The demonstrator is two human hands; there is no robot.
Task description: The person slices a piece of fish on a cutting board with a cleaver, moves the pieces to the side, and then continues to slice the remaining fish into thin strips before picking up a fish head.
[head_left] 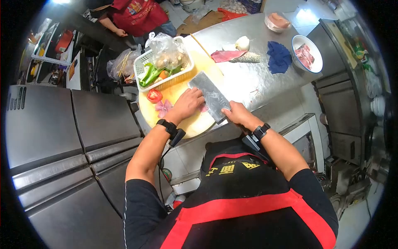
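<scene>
Counter (255,83) bears a round board (188,129); over that, a cleaver (209,96), likely heavy and stiff, best held at the end the right hand (238,113) grips. The left hand (188,103) curls beside it, hold unclear; meat slices (163,108) look soft, slippery.

Black sleeves (143,203); red-trimmed black apron (236,184); black wristbands (261,131).

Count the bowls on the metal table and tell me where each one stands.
2: a white blue-rimmed bowl of meat near the table's right end, and a clear bowl just beyond it, by the far edge. The basket might hide another.
</scene>
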